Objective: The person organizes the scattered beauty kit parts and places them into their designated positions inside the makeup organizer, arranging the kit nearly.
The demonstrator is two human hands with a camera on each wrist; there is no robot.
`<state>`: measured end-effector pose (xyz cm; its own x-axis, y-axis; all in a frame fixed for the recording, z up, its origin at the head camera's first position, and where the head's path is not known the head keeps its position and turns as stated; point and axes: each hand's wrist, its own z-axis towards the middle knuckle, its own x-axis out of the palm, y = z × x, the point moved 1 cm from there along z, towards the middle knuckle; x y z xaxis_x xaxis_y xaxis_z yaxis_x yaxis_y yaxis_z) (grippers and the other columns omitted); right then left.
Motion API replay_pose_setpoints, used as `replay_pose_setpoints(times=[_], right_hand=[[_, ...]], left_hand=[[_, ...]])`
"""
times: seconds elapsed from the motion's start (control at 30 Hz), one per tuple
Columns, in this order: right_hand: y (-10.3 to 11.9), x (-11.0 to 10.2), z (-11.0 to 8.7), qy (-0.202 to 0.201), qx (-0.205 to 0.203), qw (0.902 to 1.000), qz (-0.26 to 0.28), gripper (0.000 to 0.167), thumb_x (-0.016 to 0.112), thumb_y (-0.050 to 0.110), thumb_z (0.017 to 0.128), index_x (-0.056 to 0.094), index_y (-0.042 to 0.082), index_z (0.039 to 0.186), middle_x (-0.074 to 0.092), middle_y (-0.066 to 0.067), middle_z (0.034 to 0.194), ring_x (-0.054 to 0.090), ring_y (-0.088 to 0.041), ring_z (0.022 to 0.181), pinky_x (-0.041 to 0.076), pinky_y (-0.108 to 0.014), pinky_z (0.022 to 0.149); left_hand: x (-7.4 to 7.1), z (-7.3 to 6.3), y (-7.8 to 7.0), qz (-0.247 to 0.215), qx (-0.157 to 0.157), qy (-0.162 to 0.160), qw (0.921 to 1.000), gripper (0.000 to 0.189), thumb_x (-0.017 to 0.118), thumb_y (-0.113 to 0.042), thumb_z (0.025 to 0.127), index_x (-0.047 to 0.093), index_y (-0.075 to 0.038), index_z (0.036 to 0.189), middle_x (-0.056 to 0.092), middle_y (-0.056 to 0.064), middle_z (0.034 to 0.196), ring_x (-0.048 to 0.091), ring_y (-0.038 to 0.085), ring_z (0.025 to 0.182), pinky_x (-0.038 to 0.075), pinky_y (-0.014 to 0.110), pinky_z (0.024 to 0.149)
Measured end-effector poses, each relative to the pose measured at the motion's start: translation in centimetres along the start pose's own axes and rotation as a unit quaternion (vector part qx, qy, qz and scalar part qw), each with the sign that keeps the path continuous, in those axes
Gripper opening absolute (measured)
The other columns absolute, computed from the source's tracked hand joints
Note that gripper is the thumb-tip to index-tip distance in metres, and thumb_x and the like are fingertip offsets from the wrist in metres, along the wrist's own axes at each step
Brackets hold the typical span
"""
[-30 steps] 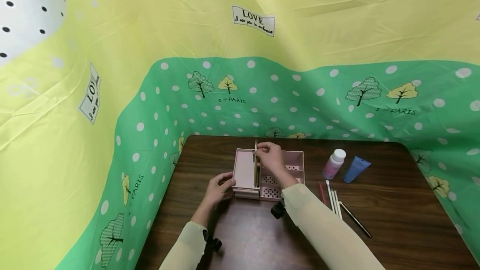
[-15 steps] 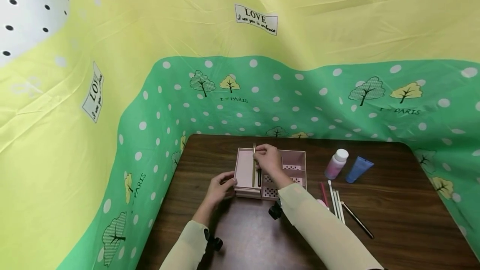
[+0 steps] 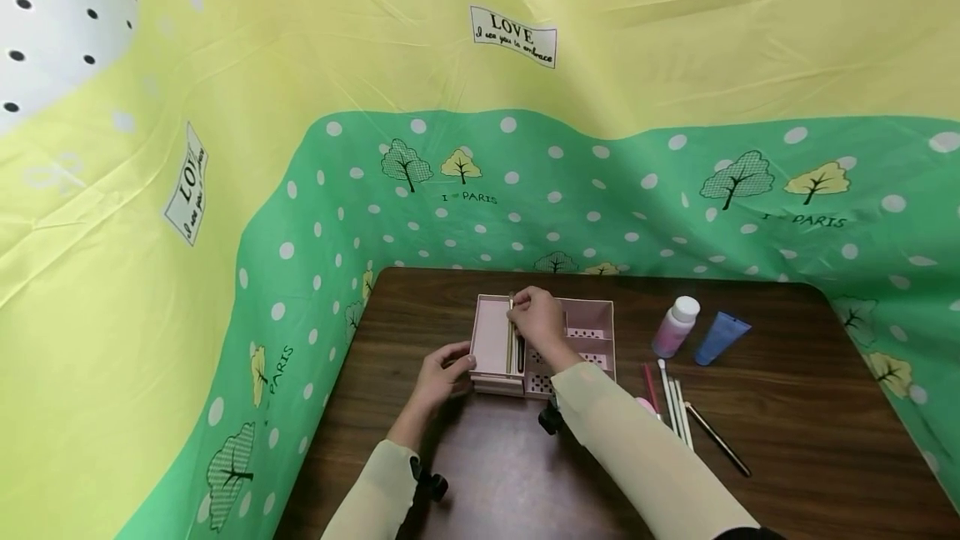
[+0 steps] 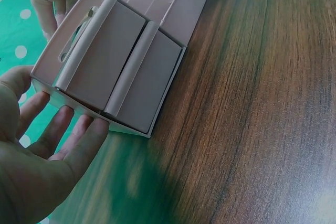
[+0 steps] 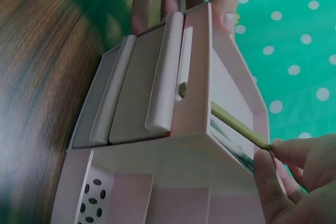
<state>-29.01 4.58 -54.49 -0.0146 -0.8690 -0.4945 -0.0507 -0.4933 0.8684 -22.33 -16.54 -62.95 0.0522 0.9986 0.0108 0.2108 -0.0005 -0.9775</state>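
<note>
A pink desktop organizer (image 3: 491, 332) stands on the table, with two front drawers (image 4: 110, 53) below a shallow top tray. My left hand (image 3: 435, 377) touches the organizer's left side, its fingers (image 4: 79, 142) fairly straight against the wall and the thumb near the top corner. Over the tray, my right hand (image 3: 537, 317) pinches a slim makeup brush (image 5: 239, 125) with a gold-brown handle between thumb and fingers. The brush lies lengthwise along the tray's right part. Beside it in the tray is a dark stick (image 3: 521, 354). The brush's bristle end is partly hidden by my fingers.
Right of the organizer stand a white-capped pink bottle (image 3: 676, 327) and a blue tube (image 3: 721, 338). Nearer me lie a red stick (image 3: 650, 386), several pale sticks (image 3: 675, 407) and a black brush (image 3: 717, 438). The organizer's open compartments (image 3: 588, 319) have dotted walls. A patterned curtain hangs behind.
The brush has come down into the tray, its upper end now lower than before. My right hand has shifted slightly with it. The left hand stays against the organizer.
</note>
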Motion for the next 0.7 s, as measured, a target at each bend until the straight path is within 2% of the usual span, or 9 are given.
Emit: replay_pose_setpoints(times=[0.2, 0.37, 0.57, 0.7], right_hand=[[0.02, 0.28, 0.53, 0.004, -0.012, 0.9991, -0.041, 0.017, 0.075, 0.008, 0.091, 0.072, 0.006, 0.108, 0.074, -0.010, 0.092, 0.065, -0.015, 0.058, 0.057, -0.032, 0.059], [0.05, 0.16, 0.75, 0.003, -0.023, 0.9982, -0.055, 0.016, 0.075, 0.009, 0.091, 0.073, 0.006, 0.106, 0.074, -0.010, 0.090, 0.066, -0.015, 0.059, 0.058, -0.033, 0.060], [-0.08, 0.11, 0.74, 0.006, -0.017, 0.9989, -0.043, 0.014, 0.074, 0.007, 0.091, 0.074, 0.005, 0.104, 0.075, -0.010, 0.087, 0.066, -0.015, 0.057, 0.057, -0.032, 0.057], [-0.07, 0.22, 0.86, 0.010, -0.023, 0.9972, -0.070, 0.010, 0.073, 0.009, 0.091, 0.076, 0.008, 0.101, 0.074, -0.007, 0.085, 0.066, -0.016, 0.063, 0.055, -0.031, 0.057]], left_hand=[[0.02, -0.01, -0.05, -0.001, -0.001, -0.001, 1.0000, 0.041, 0.074, -0.020, 0.096, 0.066, -0.005, 0.134, 0.065, 0.017, 0.124, 0.068, 0.016, 0.093, 0.060, 0.057, 0.089], [0.10, -0.03, -0.19, -0.008, -0.005, -0.002, 1.0000, 0.042, 0.074, -0.019, 0.096, 0.066, -0.004, 0.134, 0.064, 0.017, 0.125, 0.068, 0.016, 0.093, 0.060, 0.056, 0.089], [0.11, -0.08, -0.13, -0.010, 0.000, 0.000, 1.0000, 0.041, 0.072, -0.018, 0.098, 0.065, -0.002, 0.135, 0.064, 0.016, 0.125, 0.068, 0.015, 0.092, 0.060, 0.056, 0.088], [0.06, -0.10, -0.06, -0.009, 0.003, -0.001, 1.0000, 0.040, 0.071, -0.017, 0.098, 0.065, -0.002, 0.135, 0.064, 0.016, 0.125, 0.068, 0.015, 0.091, 0.061, 0.056, 0.087]])
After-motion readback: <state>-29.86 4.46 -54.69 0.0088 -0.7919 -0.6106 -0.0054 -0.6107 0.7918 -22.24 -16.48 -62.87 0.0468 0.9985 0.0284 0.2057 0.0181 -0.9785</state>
